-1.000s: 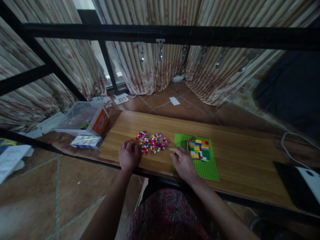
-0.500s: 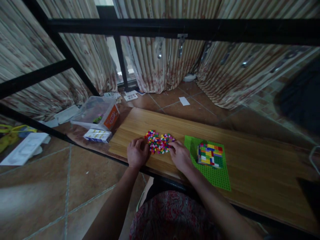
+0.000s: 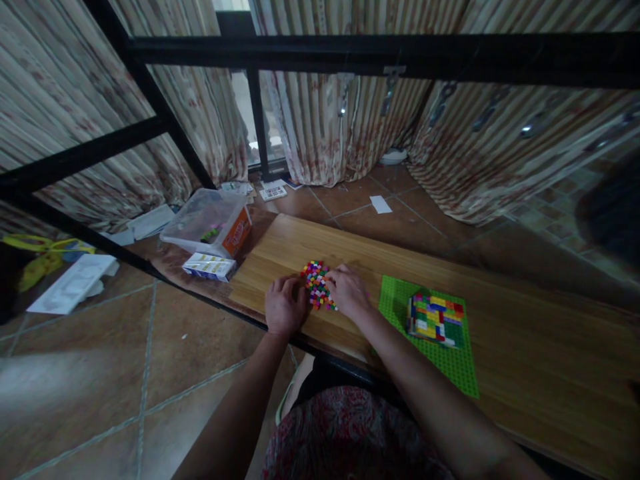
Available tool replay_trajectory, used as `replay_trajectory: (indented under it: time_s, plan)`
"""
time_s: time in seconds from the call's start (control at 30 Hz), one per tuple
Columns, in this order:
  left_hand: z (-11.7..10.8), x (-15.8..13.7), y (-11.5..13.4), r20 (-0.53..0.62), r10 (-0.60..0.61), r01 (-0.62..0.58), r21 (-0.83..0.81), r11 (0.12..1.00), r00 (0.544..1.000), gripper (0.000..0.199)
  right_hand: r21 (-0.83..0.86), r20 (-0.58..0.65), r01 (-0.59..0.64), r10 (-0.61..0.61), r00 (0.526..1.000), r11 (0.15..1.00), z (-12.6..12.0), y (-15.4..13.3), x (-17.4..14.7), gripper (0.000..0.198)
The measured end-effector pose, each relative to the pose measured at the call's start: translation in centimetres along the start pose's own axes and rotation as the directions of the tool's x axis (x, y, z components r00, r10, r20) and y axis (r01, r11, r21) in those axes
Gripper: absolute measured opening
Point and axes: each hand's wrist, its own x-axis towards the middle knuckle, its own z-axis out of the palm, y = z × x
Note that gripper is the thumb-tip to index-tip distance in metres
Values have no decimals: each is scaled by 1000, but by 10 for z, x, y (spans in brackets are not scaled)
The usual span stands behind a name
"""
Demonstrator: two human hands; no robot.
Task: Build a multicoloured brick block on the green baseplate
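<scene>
A loose pile of small multicoloured toy bricks (image 3: pixel 317 285) lies on the wooden tabletop between my two hands. My left hand (image 3: pixel 285 305) rests at the pile's left edge, its fingers curled in and closed; whatever they hold, if anything, is hidden. Over the right part of the pile is my right hand (image 3: pixel 347 291), with fingers bent together among the bricks and their tips too small to make out. Right of that hand, a green baseplate (image 3: pixel 395 293) carries a block built of coloured bricks (image 3: pixel 435 319).
The long wooden table (image 3: pixel 285 243) extends to the right. Off its left end are a clear plastic bin (image 3: pixel 193 220) with an orange label and a small white-and-blue box (image 3: pixel 209 266). A black metal frame (image 3: pixel 320 52) crosses in front of striped curtains (image 3: pixel 310 133).
My right hand has moved up and left over the pile, covering more of its right side. My left hand stays at the left edge. The whole view has shifted slightly.
</scene>
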Motion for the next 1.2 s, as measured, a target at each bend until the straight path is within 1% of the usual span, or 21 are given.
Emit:
replay_trajectory:
  time_s: [0.1, 0.23, 0.33, 0.43, 0.53, 0.6, 0.7, 0.77, 0.9, 0.97, 1.0, 1.1, 1.2]
  plan:
    - [0, 0, 0, 7, 2, -2, -4, 1000, 1000, 22, 18, 0, -2, 2, 1000, 1000, -1, 7, -5, 19]
    - [1, -1, -1, 9, 8, -8, 3, 1000, 1000, 21, 36, 18, -87, 86, 996, 996, -9, 13, -9, 18]
    - [1, -1, 0, 4, 7, -8, 14, 1000, 1000, 20, 16, 49, -148, 147, 988, 989, -15, 11, -3, 21]
    - [1, -1, -1, -2, 9, -9, 15, 1000, 1000, 20, -6, 56, -158, 158, 986, 987, -18, 5, 9, 25]
    - [2, -1, -1, -8, 8, -8, 20, 1000, 1000, 20, -37, 55, -149, 150, 987, 988, -17, 4, 20, 26]
    - [2, -1, -1, -12, 6, -5, 24, 1000, 1000, 20, -65, 65, -165, 169, 983, 984, -14, 6, 24, 25]
    - [2, 0, -1, -19, 10, -9, 20, 1000, 1000, 20, -81, 81, -194, 200, 976, 978, -10, 9, 25, 21]
    - [2, 0, -2, -26, 17, -16, 12, 1000, 1000, 20, -63, 68, -203, 207, 976, 977, -10, 8, 23, 19]
    - [3, 1, -5, -64, 35, -35, 13, 999, 997, 21, 47, -38, -167, 169, 985, 985, -20, -3, 9, 18]
    - [4, 2, -8, -76, 47, -46, 16, 999, 996, 23, 93, -78, -163, 171, 982, 982, -27, -10, -2, 16]
    - [4, 2, -9, -78, 56, -54, 19, 998, 995, 23, 179, -101, -144, 163, 981, 973, -31, -14, -10, 14]
    - [4, 4, -10, -72, 65, -63, 30, 998, 995, 23, 423, -151, -93, 172, 974, 901, -42, -18, -38, 12]
    - [3, 5, -10, -59, 78, -76, 47, 996, 995, 24, 574, -197, -70, 221, 955, 816, -51, -11, -72, 14]
